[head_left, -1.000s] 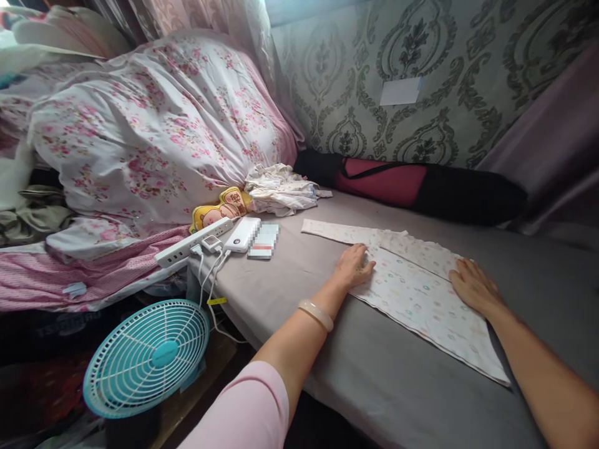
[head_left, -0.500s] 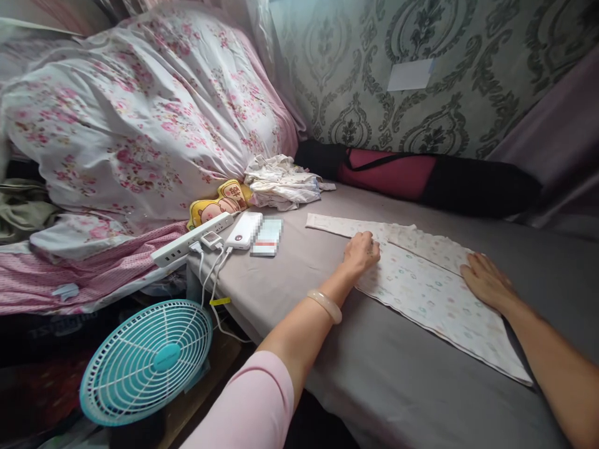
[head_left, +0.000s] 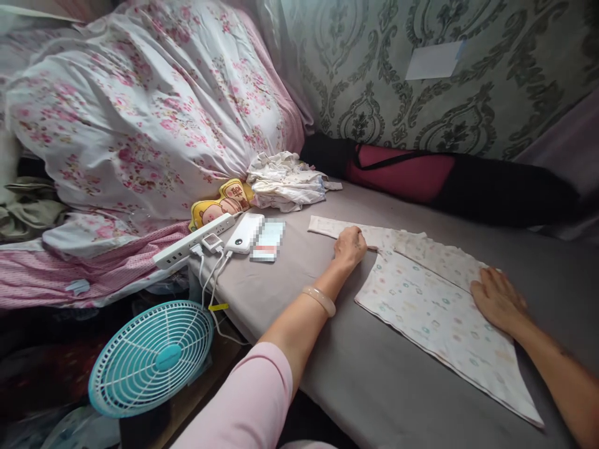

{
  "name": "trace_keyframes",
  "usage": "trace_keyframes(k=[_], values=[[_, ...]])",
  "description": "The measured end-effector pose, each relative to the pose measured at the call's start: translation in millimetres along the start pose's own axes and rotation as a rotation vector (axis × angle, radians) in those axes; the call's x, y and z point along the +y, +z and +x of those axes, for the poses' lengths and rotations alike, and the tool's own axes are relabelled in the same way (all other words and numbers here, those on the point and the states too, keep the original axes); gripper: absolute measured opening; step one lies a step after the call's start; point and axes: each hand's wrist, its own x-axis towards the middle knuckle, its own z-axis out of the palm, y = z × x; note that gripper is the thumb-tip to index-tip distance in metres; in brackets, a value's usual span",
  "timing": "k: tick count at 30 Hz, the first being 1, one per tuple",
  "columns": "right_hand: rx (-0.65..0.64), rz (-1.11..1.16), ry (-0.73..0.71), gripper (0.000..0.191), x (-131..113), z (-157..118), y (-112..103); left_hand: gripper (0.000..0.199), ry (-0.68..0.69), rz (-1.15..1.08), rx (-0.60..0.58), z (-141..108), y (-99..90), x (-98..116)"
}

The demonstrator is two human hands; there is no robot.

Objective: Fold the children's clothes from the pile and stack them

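A white long-sleeved baby shirt (head_left: 421,305) with a small pastel print lies flat on the grey sheet, part of it folded over along its far side. My left hand (head_left: 350,246), with a pale bangle on the wrist, is closed on the shirt near the base of the left-pointing sleeve (head_left: 322,225). Its fingertips are partly hidden. At the shirt's right part, my right hand (head_left: 500,300) rests flat on the folded layer, fingers stretched out.
Crumpled light clothes (head_left: 287,182) are heaped at the back beside a yellow cartoon cushion (head_left: 219,202). A power strip (head_left: 191,242), a white power bank (head_left: 246,234) and a blurred card (head_left: 268,240) lie left. Below stands a turquoise fan (head_left: 152,358). A long black-and-red bag (head_left: 402,174) lines the wall.
My left hand has moved slightly left, off the shirt's body to the sleeve base, and the near fabric there has shifted. My right hand still lies on the shirt. The view has shifted a little.
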Motion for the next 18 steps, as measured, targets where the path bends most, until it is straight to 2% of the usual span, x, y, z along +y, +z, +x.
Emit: trace_keyframes(k=[3, 5, 7, 9, 12, 14, 18], values=[[-0.066, -0.041, 0.006, 0.070, -3, 0, -10, 0.027, -0.058, 0.181, 0.159, 20, -15.2, -6], [-0.066, -0.107, -0.013, 0.067, -11, -1, -22, 0.026, -0.114, 0.300, 0.206, 32, -22.6, -13], [0.016, -0.170, -0.068, 0.063, -27, -2, -32, 0.027, -0.194, 0.373, 0.199, 43, -25.5, -22], [0.101, -0.140, -0.193, 0.062, -52, -1, -39, 0.029, -0.254, 0.412, 0.155, 51, -25.1, -28], [0.009, -0.010, -0.334, 0.061, -98, 6, -40, 0.028, -0.285, 0.449, 0.087, 57, -23.6, -33], [-0.001, 0.057, -0.420, 0.061, -126, 11, -36, 0.028, -0.314, 0.465, 0.081, 59, -24.9, -32], [-0.041, 0.130, -0.462, 0.062, -158, 15, -26, 0.034, -0.409, 0.483, 0.089, 59, -32.5, -32]])
